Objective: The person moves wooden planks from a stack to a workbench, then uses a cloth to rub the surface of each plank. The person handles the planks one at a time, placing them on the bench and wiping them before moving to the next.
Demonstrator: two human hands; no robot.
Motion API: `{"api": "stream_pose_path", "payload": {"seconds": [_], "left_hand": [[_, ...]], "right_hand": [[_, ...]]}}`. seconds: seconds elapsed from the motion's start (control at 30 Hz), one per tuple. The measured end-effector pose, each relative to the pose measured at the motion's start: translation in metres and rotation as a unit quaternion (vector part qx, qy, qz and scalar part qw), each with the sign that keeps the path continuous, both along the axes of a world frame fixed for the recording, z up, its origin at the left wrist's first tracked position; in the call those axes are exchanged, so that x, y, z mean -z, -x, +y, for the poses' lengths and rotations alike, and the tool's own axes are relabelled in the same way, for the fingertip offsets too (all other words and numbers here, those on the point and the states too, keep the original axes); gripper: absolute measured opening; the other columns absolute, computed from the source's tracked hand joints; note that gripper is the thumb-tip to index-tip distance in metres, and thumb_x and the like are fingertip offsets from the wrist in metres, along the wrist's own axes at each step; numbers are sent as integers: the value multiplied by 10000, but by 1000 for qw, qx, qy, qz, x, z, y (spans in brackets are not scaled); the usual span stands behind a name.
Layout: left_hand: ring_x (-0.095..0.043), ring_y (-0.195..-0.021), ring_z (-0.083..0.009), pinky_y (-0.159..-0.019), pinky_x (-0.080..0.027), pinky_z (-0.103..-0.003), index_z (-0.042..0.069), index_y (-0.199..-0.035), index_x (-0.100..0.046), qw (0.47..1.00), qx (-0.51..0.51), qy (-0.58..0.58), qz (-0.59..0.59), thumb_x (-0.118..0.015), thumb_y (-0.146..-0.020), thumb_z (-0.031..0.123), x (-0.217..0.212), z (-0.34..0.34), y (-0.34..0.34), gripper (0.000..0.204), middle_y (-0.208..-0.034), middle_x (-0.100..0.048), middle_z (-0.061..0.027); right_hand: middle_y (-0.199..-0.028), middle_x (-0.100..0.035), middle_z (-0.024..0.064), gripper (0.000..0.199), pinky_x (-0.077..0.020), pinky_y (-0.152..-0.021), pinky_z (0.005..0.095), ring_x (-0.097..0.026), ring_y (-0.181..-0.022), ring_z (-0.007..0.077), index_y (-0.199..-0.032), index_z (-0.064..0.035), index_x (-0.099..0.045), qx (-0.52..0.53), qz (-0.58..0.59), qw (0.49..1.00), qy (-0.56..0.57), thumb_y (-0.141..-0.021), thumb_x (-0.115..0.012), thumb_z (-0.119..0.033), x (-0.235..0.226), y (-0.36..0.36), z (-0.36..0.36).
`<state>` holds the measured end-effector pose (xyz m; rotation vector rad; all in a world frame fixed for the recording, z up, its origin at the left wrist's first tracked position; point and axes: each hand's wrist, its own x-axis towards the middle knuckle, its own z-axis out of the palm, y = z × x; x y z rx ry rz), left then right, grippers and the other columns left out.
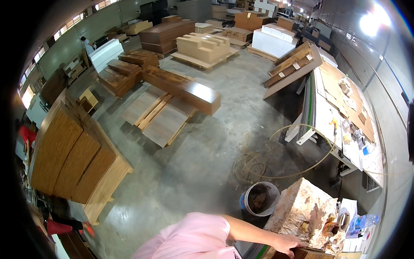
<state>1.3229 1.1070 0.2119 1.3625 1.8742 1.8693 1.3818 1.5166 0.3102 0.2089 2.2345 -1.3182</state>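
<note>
My left hand (286,243), at the end of a bare forearm below a pink sleeve, is at the bottom right. Its fingers are bent over the edge of a brown wooden board (311,254), which is cut off by the lower rim. Just beyond the hand stands a block-shaped stand draped in a stained, crumpled cover (299,207). Rust-brown stained cloth or paper (331,228) and a roll of tape (343,219) lie at its right side. A clear plastic bottle (365,221) is on its side nearby. My right hand is out of view.
A bucket (261,199) with scraps stands beside the covered stand. A coiled hose (250,168) loops up to a long white worktable (334,110). Stacked brown panels (77,159) on a pallet and long boards (183,88) occupy the left and middle floor. People are at the left edge.
</note>
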Motion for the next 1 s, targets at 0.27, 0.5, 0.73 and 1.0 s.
{"api": "stream_pose_path", "payload": {"seconds": [0.27,0.5,0.73,1.0], "left_hand": [[-544,-1117,-398,-910,-456,-446,46,-1354,-457,996,-37,79,-9,-731,-773,467,11,14,1,769,-1241,-562,-244],[-592,-1010,-386,-790,-491,-465,83,-1318,-505,972,9,233,28,-731,-744,525,-19,-4,24,758,-1178,-604,-201],[-580,-1007,-415,-808,-494,-476,-19,-1246,-508,974,-115,-42,189,-730,-742,524,36,33,24,773,-1126,-598,-243],[-604,-796,-428,-656,-481,-497,-8,-1138,-551,995,39,29,85,-736,-732,515,19,17,40,687,-892,-648,-216]], "right_hand": [[-1031,-606,45,608,-471,-780,332,-568,-924,195,-1179,-8,-572,37,-10,999,6,-762,-778,-401,0,18,-4],[-1022,-602,41,641,-471,-763,325,-566,-911,192,-1188,-15,-566,48,-44,998,7,-738,-799,-408,-5,22,-5],[-1012,-599,4,672,-477,-728,302,-570,-887,147,-1209,-68,-547,81,-207,975,21,-690,-837,-381,-17,22,-5],[-1200,-543,68,744,-416,-978,412,-506,-1111,260,-1342,-35,-445,170,-209,962,42,-709,-805,-194,9,8,40]]}}
